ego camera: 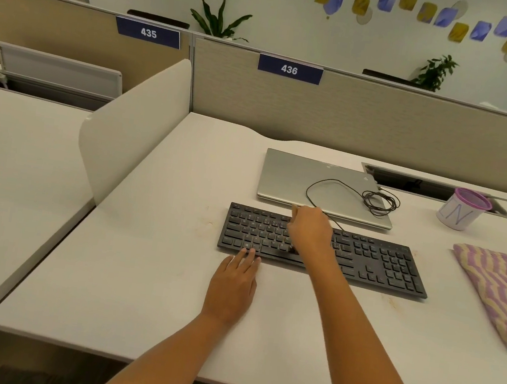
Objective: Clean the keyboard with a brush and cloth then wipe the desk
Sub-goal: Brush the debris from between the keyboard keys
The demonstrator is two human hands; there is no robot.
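A black keyboard (375,262) lies across the middle of the white desk (144,274). My right hand (310,230) is over its centre keys, fingers curled round a brush; a pale handle tip (294,209) pokes out above the hand, and dark bristles show below it on the keys. My left hand (233,286) lies flat on the desk, its straight fingertips touching the keyboard's front left edge. A folded cloth (503,292) with pink and tan wavy stripes lies to the right of the keyboard.
A closed silver laptop (292,177) sits behind the keyboard, with a coiled black cable (378,201) on its lid. A purple-rimmed mesh cup (462,209) stands at the back right, by a cable slot. A white divider panel (131,130) borders the desk's left side.
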